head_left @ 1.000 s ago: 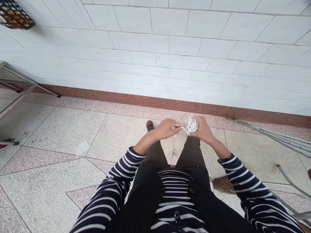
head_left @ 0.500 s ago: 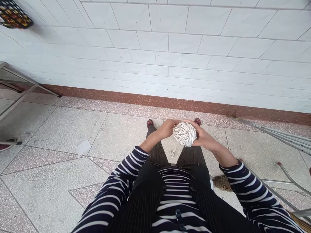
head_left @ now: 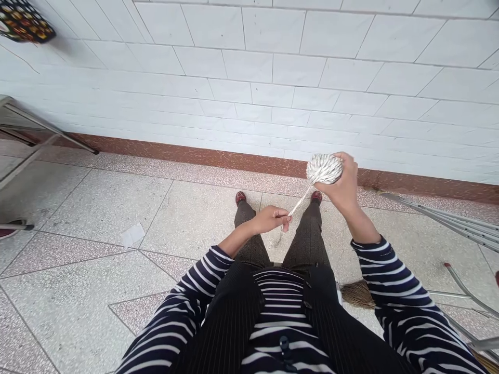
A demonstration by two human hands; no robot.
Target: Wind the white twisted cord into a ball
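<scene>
A wound ball of whitish twisted cord (head_left: pixel 324 169) is held up by my right hand (head_left: pixel 343 183), whose fingers and thumb wrap its right side. From the ball's lower left a taut strand of cord (head_left: pixel 301 201) runs down to my left hand (head_left: pixel 272 219). There the strand is pinched between thumb and fingers, below and left of the ball. A faint loose end seems to hang under the left hand, over the floor between my legs; it is too blurred to make out fully.
A white tiled wall (head_left: pixel 273 67) rises in front, with a red-brown skirting below. White paper (head_left: pixel 133 235) lies on the speckled floor (head_left: pixel 195 218). A metal-legged table or bench (head_left: pixel 29 119) stands left. At right are metal poles (head_left: pixel 440 214) and a broom head (head_left: pixel 356 294).
Both hands were together at the ball. My right hand has lifted the ball up and to the right, while my left hand has come lower, drawing the strand straight between them.
</scene>
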